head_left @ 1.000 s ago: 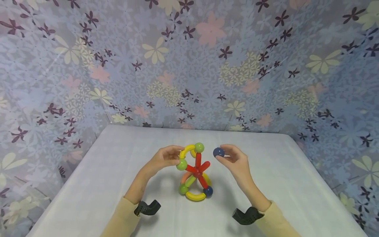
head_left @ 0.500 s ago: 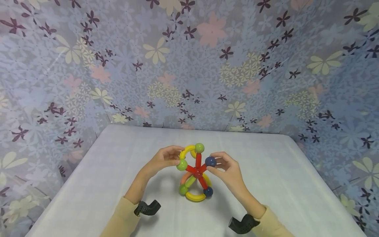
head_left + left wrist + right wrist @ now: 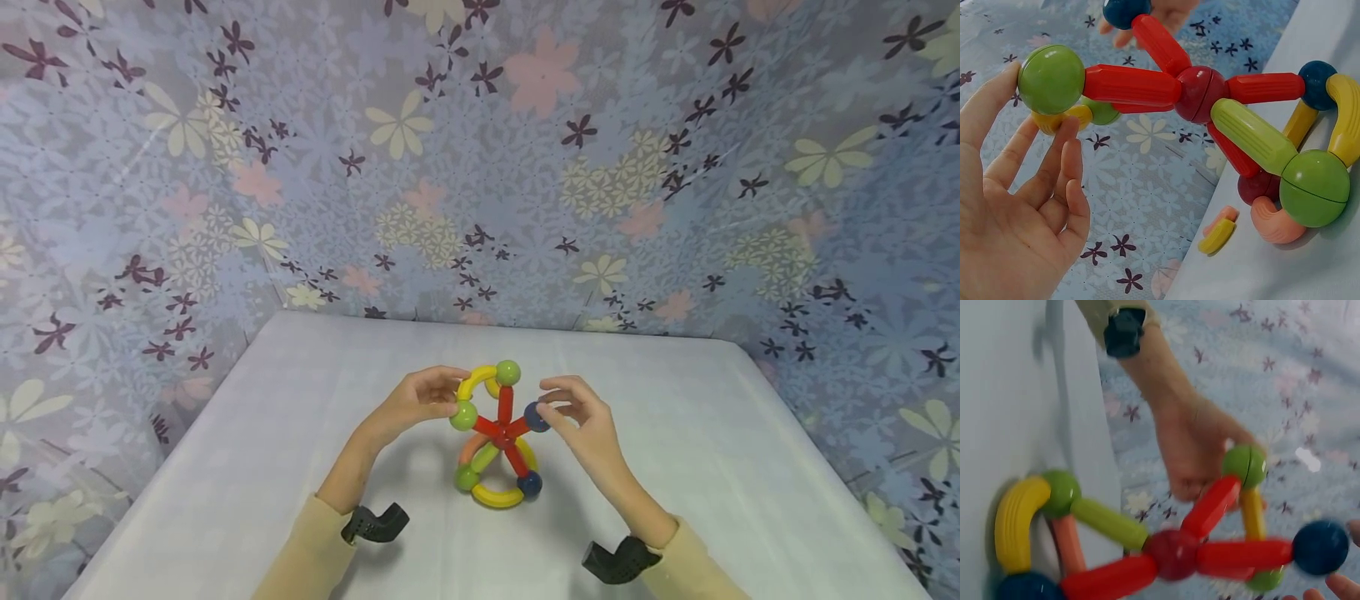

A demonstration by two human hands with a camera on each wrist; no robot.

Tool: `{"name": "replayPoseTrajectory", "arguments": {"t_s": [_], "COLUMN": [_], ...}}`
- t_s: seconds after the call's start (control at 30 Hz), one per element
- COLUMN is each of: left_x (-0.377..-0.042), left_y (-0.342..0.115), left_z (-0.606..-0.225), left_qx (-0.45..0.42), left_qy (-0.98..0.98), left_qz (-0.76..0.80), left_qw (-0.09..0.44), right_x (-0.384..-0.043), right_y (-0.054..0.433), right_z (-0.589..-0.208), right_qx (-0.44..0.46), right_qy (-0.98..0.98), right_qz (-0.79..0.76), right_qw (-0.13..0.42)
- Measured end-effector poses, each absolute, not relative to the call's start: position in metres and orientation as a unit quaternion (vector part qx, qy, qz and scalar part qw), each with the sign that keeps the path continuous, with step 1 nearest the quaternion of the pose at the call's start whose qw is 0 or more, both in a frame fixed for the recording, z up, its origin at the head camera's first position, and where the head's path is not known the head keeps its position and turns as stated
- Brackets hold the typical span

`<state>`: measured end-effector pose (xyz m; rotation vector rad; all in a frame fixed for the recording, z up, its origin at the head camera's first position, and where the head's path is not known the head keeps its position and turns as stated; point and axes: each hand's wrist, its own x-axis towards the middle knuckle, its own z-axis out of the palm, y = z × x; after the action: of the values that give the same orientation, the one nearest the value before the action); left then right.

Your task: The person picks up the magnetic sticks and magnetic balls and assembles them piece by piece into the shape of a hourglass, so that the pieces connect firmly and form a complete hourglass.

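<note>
A magnetic ball-and-rod model stands on the table; red rods spread from its middle red ball (image 3: 1200, 95). My left hand (image 3: 411, 404) holds the model at its upper left. The thumb lies against the upper-left green ball (image 3: 1052, 79), and the fingers touch the yellow curved rod (image 3: 474, 382) beneath. A blue ball (image 3: 1320, 547) sits on the end of the upper-right red rod (image 3: 1244, 555). My right hand (image 3: 588, 421) is beside that ball, fingers spread and loosely bent around its right side. Whether the thumb touches the ball is hard to tell.
The model's base is a ring of curved rods, with a yellow rod (image 3: 498, 498) in front between a green ball (image 3: 467, 477) and a blue ball (image 3: 529, 483). A white cloth covers the table (image 3: 300, 467). Flowered fabric (image 3: 480, 167) rises behind it.
My right hand has brought the blue ball leftward and down onto the red rod's end. Its fingers have since loosened and drawn slightly back. The left hand keeps its hold.
</note>
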<state>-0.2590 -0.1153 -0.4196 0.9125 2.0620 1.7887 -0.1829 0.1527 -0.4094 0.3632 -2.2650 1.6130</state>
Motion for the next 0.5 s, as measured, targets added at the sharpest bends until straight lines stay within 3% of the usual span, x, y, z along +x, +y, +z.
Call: {"name": "replayPoseTrajectory", "arguments": {"t_s": [0.23, 0.5], "left_x": [-0.26, -0.259], "left_y": [-0.114, -0.116], "left_z": [-0.418, -0.418], "left_qx": [0.319, 0.327], "left_qy": [0.709, 0.712], "left_qz": [0.616, 0.61], "left_qw": [0.129, 0.124], "right_x": [-0.227, -0.286], "right_y": [0.166, 0.17], "right_z": [-0.428, -0.456], "right_qx": [0.039, 0.099], "right_qy": [-0.79, -0.831], "right_qz": [0.597, 0.539], "right_qw": [0.135, 0.095]}}
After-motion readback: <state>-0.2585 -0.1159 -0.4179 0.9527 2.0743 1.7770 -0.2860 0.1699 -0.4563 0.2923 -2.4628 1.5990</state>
